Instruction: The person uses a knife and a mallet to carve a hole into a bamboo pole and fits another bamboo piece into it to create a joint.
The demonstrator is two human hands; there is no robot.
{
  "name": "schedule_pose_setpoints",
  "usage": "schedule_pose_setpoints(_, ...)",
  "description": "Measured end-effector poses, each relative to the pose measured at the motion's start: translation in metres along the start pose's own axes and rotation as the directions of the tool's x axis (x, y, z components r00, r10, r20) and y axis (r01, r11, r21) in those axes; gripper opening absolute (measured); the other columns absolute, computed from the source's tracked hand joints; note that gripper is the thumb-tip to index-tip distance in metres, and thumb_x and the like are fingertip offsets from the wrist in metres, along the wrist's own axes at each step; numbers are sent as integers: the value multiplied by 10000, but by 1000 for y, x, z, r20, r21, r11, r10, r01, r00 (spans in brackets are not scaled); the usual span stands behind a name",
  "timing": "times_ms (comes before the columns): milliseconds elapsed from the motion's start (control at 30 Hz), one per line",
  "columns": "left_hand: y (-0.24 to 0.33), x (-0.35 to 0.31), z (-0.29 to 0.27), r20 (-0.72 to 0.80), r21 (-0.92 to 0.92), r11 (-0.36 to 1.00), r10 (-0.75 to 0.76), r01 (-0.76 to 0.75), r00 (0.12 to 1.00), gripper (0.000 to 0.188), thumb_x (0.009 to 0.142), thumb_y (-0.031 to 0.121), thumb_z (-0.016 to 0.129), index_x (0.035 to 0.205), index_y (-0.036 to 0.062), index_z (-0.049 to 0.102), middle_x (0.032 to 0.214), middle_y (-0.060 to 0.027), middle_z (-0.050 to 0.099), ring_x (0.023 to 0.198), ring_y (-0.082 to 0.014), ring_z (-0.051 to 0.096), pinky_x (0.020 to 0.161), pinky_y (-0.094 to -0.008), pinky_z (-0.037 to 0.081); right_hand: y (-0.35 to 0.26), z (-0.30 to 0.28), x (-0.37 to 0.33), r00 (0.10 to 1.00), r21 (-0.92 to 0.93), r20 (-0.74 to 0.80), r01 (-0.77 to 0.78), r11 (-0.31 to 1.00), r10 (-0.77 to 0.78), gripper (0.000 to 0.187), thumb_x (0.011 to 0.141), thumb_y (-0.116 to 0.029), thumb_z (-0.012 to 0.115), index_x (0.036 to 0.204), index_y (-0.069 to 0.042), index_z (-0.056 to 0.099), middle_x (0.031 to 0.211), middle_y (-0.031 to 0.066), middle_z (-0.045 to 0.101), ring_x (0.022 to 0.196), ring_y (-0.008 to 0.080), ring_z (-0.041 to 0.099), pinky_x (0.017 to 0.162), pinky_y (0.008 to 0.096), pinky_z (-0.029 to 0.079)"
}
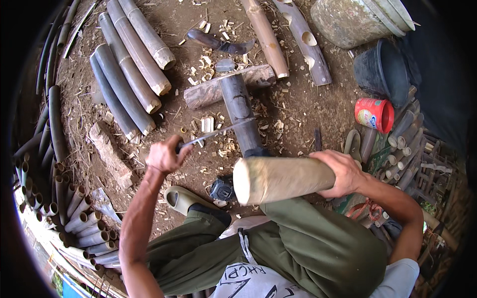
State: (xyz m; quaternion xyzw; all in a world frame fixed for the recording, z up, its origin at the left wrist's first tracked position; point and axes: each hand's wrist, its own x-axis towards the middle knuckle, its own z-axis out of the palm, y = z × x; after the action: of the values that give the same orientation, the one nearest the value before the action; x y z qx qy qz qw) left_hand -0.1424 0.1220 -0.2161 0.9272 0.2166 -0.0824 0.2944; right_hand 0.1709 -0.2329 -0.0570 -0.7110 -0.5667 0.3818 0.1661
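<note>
My left hand [165, 155] is closed around the dark handle of a thin, straight-bladed hand saw [211, 134]. The blade points up and right, its tip end crossing a dark bamboo pole [237, 102]. That pole lies with its far end on a crosswise log [203, 94]; something dark touches its near end. In my right hand [343, 171] is a thick, pale bamboo piece [288, 180], gripped at its right end and held sideways above my knee. Its cut left end faces away from that hand. Between my legs, a dark tape measure [222, 189] sits on the ground.
Several cut bamboo lengths [134, 54] lie at far left, with stacked bamboo [89, 228] nearer. A curved dark sheath-like object [218, 42] rests beyond the log. Buckets [380, 69], a red tub [373, 114] and more bamboo pieces [407, 134] stand right. Chips litter the dirt.
</note>
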Motion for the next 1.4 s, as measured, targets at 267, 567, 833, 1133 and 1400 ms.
schedule_pose_setpoints(267, -18, 85, -79, 225, 137, 982, -155, 126, 962, 825, 819, 828, 443, 711, 47, 686, 499, -55, 524, 414, -181, 471, 425, -408, 388, 1, -45, 16, 922, 574, -169, -197, 795, 350, 939, 636, -209, 802, 1412, 54, 342, 1288, 136, 528, 1195, 211, 505, 1038, 339, 385)
schedule_pose_setpoints(567, -8, 89, -87, 265, 198, 973, -173, 122, 949, 796, 865, 752, 483, 797, -2, 730, 511, -135, 539, 509, -280, 557, 583, -461, 444, -15, -63, 89, 818, 489, -564, 222, 844, 111, 962, 673, -94, 781, 1474, 29, 263, 1334, 170, 500, 1230, 260, 515, 1067, 370, 393)
schedule_pose_setpoints(833, -13, 94, -77, 347, 254, 950, -263, 180, 900, 820, 867, 760, 465, 881, -9, 751, 558, -137, 573, 568, -269, 603, 599, -447, 485, 1, -34, 134, 936, -160, -232, -307, 938, 266, 1036, 694, -249, 824, 1505, -15, 222, 1299, 256, 515, 1081, 400, 612, 971, 445, 514)
schedule_pose_setpoints(1133, -29, 91, -64, 306, 105, 986, -157, 130, 939, 779, 850, 770, 493, 762, 38, 744, 481, -68, 513, 434, -174, 486, 476, -415, 421, 21, -15, 140, 965, -394, -258, -137, 909, 34, 1006, 691, -223, 825, 1524, -196, 263, 1167, 206, 531, 973, 342, 643, 770, 427, 584)
schedule_pose_setpoints(1400, -27, 101, -65, 424, 151, 975, -214, 164, 880, 818, 814, 827, 466, 711, 51, 707, 477, -10, 478, 421, -138, 470, 422, -371, 413, 9, 0, 141, 852, -140, -517, 4, 990, -77, 957, 721, -280, 790, 1505, -126, 263, 1136, 225, 557, 902, 347, 663, 741, 471, 614)
